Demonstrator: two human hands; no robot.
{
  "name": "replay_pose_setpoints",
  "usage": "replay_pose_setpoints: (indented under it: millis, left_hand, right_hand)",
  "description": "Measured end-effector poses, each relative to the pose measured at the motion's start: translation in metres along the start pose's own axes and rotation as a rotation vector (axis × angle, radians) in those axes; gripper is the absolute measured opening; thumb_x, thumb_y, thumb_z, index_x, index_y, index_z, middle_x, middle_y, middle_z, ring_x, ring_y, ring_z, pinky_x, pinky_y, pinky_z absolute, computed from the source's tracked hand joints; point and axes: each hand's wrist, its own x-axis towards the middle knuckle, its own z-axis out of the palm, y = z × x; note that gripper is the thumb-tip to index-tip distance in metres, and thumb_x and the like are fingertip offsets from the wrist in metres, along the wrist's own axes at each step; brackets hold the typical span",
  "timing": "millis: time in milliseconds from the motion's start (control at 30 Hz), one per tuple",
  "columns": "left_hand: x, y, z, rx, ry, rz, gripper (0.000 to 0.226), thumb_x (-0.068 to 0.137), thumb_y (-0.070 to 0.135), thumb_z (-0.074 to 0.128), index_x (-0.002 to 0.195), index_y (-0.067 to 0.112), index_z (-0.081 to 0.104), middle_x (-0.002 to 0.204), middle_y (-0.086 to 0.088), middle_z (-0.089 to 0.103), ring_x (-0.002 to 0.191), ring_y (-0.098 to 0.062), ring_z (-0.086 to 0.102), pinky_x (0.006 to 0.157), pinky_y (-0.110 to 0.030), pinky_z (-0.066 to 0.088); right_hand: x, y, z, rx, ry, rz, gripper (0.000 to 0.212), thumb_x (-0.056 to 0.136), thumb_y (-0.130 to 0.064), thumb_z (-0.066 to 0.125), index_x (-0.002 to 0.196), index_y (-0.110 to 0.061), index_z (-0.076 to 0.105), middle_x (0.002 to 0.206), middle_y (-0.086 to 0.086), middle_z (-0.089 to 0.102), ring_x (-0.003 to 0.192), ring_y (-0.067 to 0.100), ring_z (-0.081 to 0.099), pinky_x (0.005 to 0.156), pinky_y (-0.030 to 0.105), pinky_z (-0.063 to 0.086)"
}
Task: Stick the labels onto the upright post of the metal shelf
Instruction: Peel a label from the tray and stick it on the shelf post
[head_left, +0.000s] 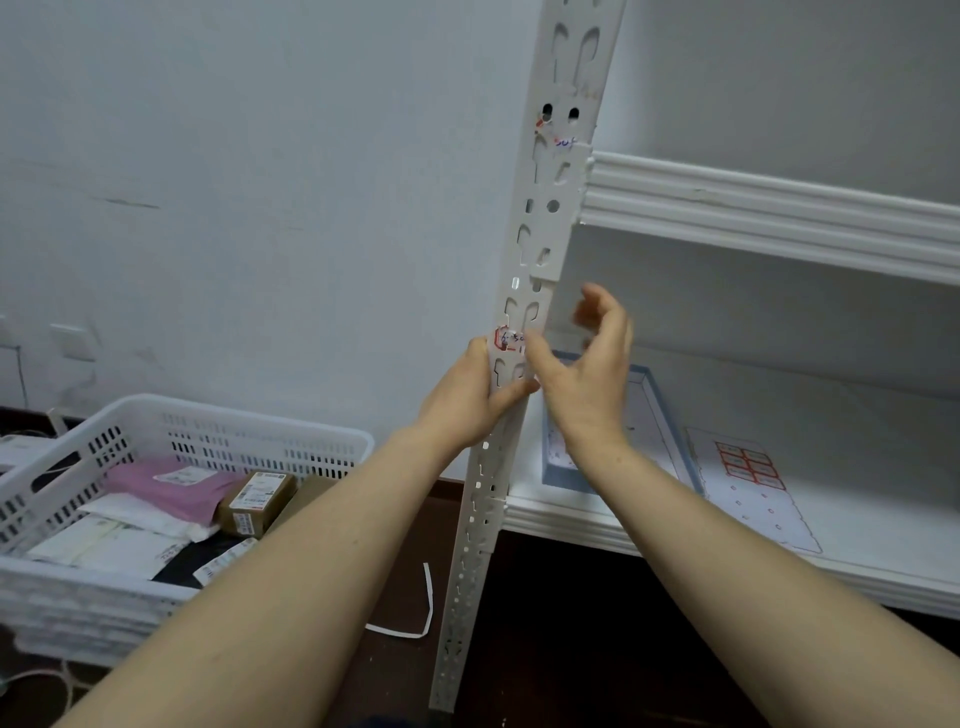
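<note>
A red-bordered label (510, 341) with handwritten figures sits on the front face of the white perforated upright post (546, 234) of a metal shelf, about midway up the visible length of the post, as a person works it with both bare hands. The left hand (470, 400) grips the post just below the label, fingers wrapped round the far edge and thumb laid across the front. The right hand (587, 374) reaches in from the shelf side with its thumb pressed at the label's right edge; its other fingers are lifted clear, loosely spread and blurred, holding nothing. Higher on the post, near two round holes, a second marking (565, 141) in blue and red handwriting shows, too small to read. To the right, the upper shelf (779, 213) and lower shelf (857, 525) join the post. On the lower shelf lie a blue-edged tray (655, 410) and, beside it, a sheet of labels (748, 470) with several red-bordered ones left at its top. To the left, against the pale wall (260, 156), a white slotted basket (234, 415) holds parcels, among them a brown box (254, 501) and a pink bag (166, 483). A curled paper strip (429, 605) lies on the dark floor beside the post's foot.
</note>
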Motion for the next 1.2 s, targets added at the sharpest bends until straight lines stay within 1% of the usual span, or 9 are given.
replay_pose_setpoints:
  millis: [67, 167, 433, 633, 733, 933, 1000, 1133, 1200]
  left_hand:
    - [-0.001, 0.002, 0.000, -0.015, 0.006, 0.009, 0.049, 0.087, 0.038, 0.060, 0.122, 0.010, 0.040, 0.103, 0.002, 0.052, 0.098, -0.020, 0.055, 0.080, -0.035, 0.046]
    - [-0.003, 0.007, -0.001, 0.009, 0.009, 0.011, 0.046, 0.089, 0.032, 0.058, 0.123, 0.008, 0.038, 0.098, 0.002, 0.046, 0.087, -0.016, 0.047, 0.069, -0.029, 0.036]
    - [-0.002, 0.007, -0.002, -0.047, 0.003, 0.002, 0.045, 0.087, 0.033, 0.062, 0.119, 0.009, 0.040, 0.108, -0.003, 0.054, 0.098, -0.020, 0.054, 0.082, -0.036, 0.047]
    - [-0.001, 0.004, 0.000, -0.044, 0.011, 0.007, 0.046, 0.086, 0.034, 0.063, 0.118, 0.008, 0.041, 0.107, -0.004, 0.055, 0.099, -0.023, 0.056, 0.082, -0.038, 0.048]
    - [-0.001, 0.004, 0.000, -0.041, 0.016, 0.002, 0.045, 0.087, 0.032, 0.062, 0.117, 0.007, 0.040, 0.105, -0.004, 0.055, 0.099, -0.024, 0.057, 0.082, -0.041, 0.049]
    - [-0.002, 0.002, 0.000, -0.059, 0.005, -0.001, 0.045, 0.088, 0.033, 0.062, 0.118, 0.008, 0.039, 0.103, -0.001, 0.054, 0.098, -0.023, 0.057, 0.082, -0.040, 0.049]
    - [-0.002, 0.002, 0.000, -0.063, 0.003, -0.005, 0.044, 0.088, 0.033, 0.061, 0.117, 0.008, 0.039, 0.101, 0.000, 0.054, 0.097, -0.022, 0.057, 0.079, -0.037, 0.048]
    - [-0.001, 0.001, 0.002, -0.075, 0.000, -0.002, 0.041, 0.088, 0.032, 0.061, 0.115, 0.010, 0.039, 0.097, 0.002, 0.052, 0.093, -0.018, 0.054, 0.075, -0.032, 0.043]
    - [0.000, 0.000, 0.002, -0.068, 0.006, -0.002, 0.040, 0.088, 0.033, 0.061, 0.114, 0.012, 0.039, 0.099, 0.001, 0.052, 0.095, -0.019, 0.054, 0.079, -0.035, 0.045]
  right_hand:
    - [0.002, 0.002, -0.005, -0.245, 0.108, -0.323, 0.035, 0.076, -0.033, 0.072, 0.107, -0.019, 0.064, 0.112, 0.004, 0.055, 0.108, 0.012, 0.045, 0.096, 0.032, 0.033]
    - [0.012, 0.004, -0.004, -0.518, 0.125, -0.699, 0.007, 0.073, -0.032, 0.075, 0.076, -0.026, 0.074, 0.105, 0.003, 0.066, 0.108, 0.018, 0.042, 0.094, 0.033, 0.021]
    - [0.037, 0.000, -0.003, -0.821, 0.179, -1.133, 0.015, 0.070, -0.018, 0.077, 0.060, -0.024, 0.066, 0.106, -0.004, 0.071, 0.108, 0.017, 0.047, 0.104, 0.038, 0.016]
    - [0.041, -0.004, -0.002, -0.844, 0.138, -1.241, 0.025, 0.068, -0.006, 0.070, 0.053, -0.020, 0.055, 0.107, -0.005, 0.070, 0.109, 0.015, 0.047, 0.105, 0.038, 0.015]
    - [0.042, -0.009, 0.003, -0.866, 0.104, -1.314, 0.021, 0.064, -0.002, 0.064, 0.053, -0.017, 0.054, 0.108, -0.004, 0.070, 0.111, 0.014, 0.045, 0.103, 0.038, 0.022]
    - [0.050, -0.007, 0.013, -0.833, 0.111, -1.403, 0.020, 0.062, 0.004, 0.055, 0.067, -0.015, 0.061, 0.103, -0.006, 0.070, 0.108, 0.011, 0.046, 0.102, 0.039, 0.024]
    - [0.052, -0.005, 0.015, -0.801, 0.128, -1.435, 0.021, 0.062, 0.004, 0.055, 0.071, -0.014, 0.058, 0.102, -0.006, 0.070, 0.106, 0.011, 0.046, 0.098, 0.039, 0.028]
    - [0.054, -0.004, 0.017, -0.752, 0.149, -1.425, 0.026, 0.072, 0.003, 0.037, 0.089, -0.016, 0.043, 0.095, -0.008, 0.070, 0.102, 0.008, 0.044, 0.094, 0.034, 0.032]
    - [0.054, -0.002, 0.017, -0.735, 0.161, -1.427, 0.026, 0.067, 0.001, 0.045, 0.086, -0.017, 0.044, 0.093, -0.007, 0.070, 0.101, 0.009, 0.043, 0.092, 0.032, 0.033]
